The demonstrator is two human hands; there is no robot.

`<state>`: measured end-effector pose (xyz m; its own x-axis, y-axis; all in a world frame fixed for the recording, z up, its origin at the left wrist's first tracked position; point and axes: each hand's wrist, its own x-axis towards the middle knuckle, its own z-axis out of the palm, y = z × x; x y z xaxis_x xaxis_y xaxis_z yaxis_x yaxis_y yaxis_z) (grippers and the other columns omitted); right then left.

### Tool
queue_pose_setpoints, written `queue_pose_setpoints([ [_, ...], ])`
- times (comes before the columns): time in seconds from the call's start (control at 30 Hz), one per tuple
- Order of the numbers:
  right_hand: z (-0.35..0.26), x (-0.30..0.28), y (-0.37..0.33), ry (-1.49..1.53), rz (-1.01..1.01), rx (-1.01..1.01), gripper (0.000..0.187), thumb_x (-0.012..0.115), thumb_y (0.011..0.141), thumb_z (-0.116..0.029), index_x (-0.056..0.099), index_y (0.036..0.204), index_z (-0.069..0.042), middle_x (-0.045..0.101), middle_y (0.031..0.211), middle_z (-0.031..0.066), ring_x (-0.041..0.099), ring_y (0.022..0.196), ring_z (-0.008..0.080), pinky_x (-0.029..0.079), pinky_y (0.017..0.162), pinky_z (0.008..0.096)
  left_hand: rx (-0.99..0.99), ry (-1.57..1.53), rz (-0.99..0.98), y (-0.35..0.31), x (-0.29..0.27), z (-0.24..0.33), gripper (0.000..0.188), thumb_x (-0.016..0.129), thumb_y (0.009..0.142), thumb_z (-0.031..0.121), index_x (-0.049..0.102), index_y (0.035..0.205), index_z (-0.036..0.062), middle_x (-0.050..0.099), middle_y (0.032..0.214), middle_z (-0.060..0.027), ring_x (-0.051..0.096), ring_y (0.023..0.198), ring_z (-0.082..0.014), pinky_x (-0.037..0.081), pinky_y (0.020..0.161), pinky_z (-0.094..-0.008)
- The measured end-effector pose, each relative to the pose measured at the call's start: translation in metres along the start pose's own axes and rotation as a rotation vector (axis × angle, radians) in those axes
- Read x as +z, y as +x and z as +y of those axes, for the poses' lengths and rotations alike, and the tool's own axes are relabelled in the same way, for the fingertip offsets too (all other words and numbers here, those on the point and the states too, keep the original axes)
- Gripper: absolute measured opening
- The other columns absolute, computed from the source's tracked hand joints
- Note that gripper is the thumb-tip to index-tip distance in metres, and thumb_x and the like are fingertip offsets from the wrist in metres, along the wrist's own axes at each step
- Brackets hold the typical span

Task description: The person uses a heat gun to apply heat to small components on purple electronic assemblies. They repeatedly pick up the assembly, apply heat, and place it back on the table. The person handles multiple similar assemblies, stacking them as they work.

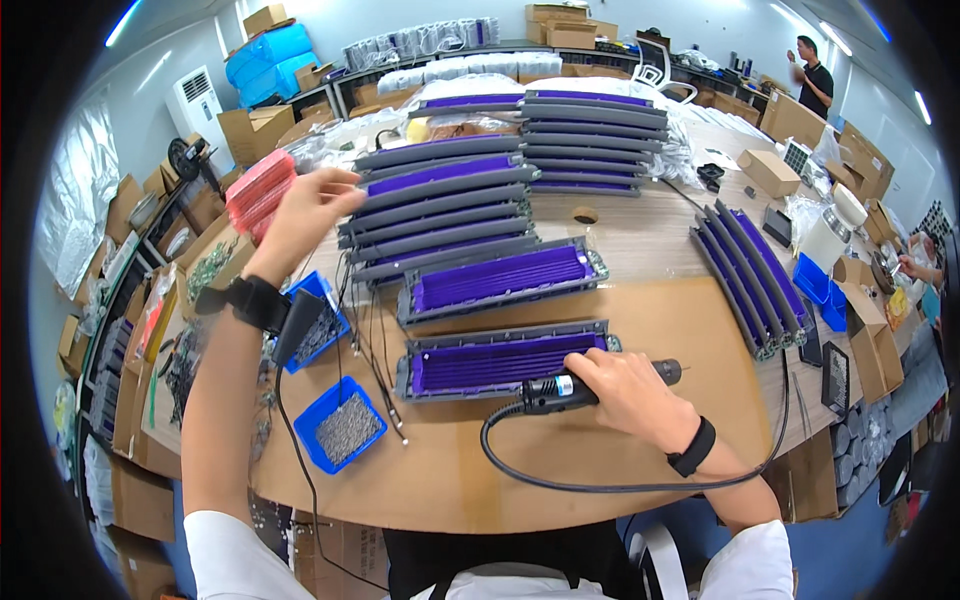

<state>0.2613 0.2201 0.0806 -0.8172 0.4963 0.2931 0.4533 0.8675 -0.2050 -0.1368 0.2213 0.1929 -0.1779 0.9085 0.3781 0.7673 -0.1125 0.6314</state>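
My right hand point(640, 395) is wrapped round a black corded electric screwdriver point(552, 394), its bit pointing right. The tool lies across the lower right of a long grey housing with a purple ribbed inside point(470, 370). A second such housing point(505, 280) lies just beyond it. My left hand point(312, 205) is raised at the left end of a row of grey and purple housings point(440, 212), fingers bent together; anything between them is too small to make out. Below that arm, a blue bin point(350, 425) holds many small grey parts, with another blue bin point(335, 345) behind it.
Brown cardboard point(480, 480) covers the near tabletop. Thin cables point(375, 350) hang beside the bins. More housings stand at the back point(595, 140) and right point(745, 280). A white bottle point(828, 238) and blue trays point(820, 290) sit at right. A person point(815, 80) stands far right.
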Motion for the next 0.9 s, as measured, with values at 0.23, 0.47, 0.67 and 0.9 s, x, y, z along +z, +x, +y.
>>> queue_pose_setpoints([
  [0.23,-0.011,0.009,-0.018,-0.088,0.011,-0.049,0.024,0.058,0.072,0.003,0.051,0.095,-0.004,0.058,0.074,0.0131,0.062,0.07,0.0325,0.05,0.059,0.0432,0.219,0.417,-0.269,-0.062,0.063,0.028,0.024,0.073,0.075,0.014,0.069,0.092,-0.0012,0.068,0.087,-0.0182,0.065,0.084,-0.0345,0.052,0.076,-0.0392],
  [0.47,-0.02,0.005,-0.049,-0.083,0.022,-0.043,0.026,0.056,0.072,0.003,0.051,0.097,-0.004,0.056,0.073,0.0118,0.061,0.069,0.0327,0.049,0.057,0.0434,0.349,0.739,-0.301,-0.059,0.13,0.015,0.014,0.074,0.072,0.013,0.067,0.079,0.0018,0.065,0.078,-0.0198,0.066,0.08,-0.0367,0.054,0.07,-0.0437],
  [0.67,-0.013,0.005,-0.042,-0.127,0.024,0.064,0.04,0.064,0.067,0.002,0.054,0.104,-0.005,0.059,0.079,0.0134,0.061,0.072,0.0356,0.047,0.06,0.0456,0.48,0.814,-0.199,-0.061,0.131,0.018,0.003,0.066,0.071,0.007,0.065,0.072,0.0048,0.065,0.071,-0.0163,0.067,0.071,-0.0348,0.054,0.064,-0.0434],
  [0.9,-0.011,0.012,-0.04,-0.113,0.079,0.093,0.048,0.07,0.064,-0.002,0.053,0.109,-0.008,0.06,0.08,0.0135,0.061,0.073,0.0356,0.048,0.061,0.0446,0.42,0.7,-0.125,-0.109,0.078,0.079,0.006,0.062,0.075,0.009,0.061,0.072,0.0033,0.063,0.069,-0.0152,0.063,0.066,-0.0345,0.052,0.06,-0.044],
])
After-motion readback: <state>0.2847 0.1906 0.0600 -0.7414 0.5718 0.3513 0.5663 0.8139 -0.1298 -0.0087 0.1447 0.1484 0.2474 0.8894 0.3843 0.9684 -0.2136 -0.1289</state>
